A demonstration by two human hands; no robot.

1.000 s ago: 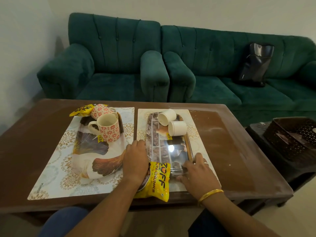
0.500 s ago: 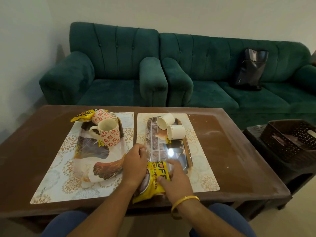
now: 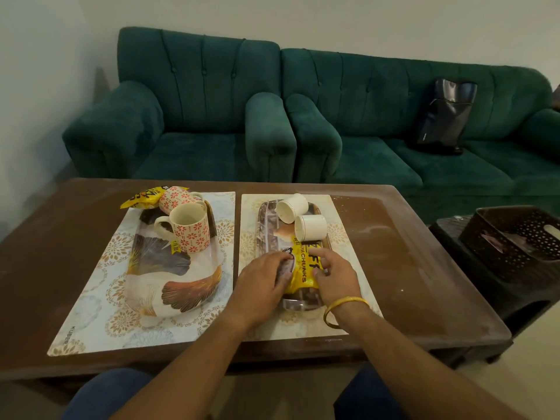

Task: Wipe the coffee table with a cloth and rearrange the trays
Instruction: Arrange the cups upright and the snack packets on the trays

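Both hands grasp the yellow plastic snack packet [image 3: 303, 269]: the left hand [image 3: 264, 281] curls round its left end, the right hand [image 3: 335, 274] pinches its right edge. It lies across the near half of the shiny rectangular metal tray [image 3: 268, 230]; two white paper cups [image 3: 311, 227] lie tipped over at that tray's far end.

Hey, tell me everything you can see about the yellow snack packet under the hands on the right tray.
The yellow packet looks like glossy, crinkled plastic. It has bold black letters ending in CHUNKS and a dark picture at its left end. It lies across the near half of the shiny tray on the right placemat. The left hand grips its left end and the right hand holds its right side.
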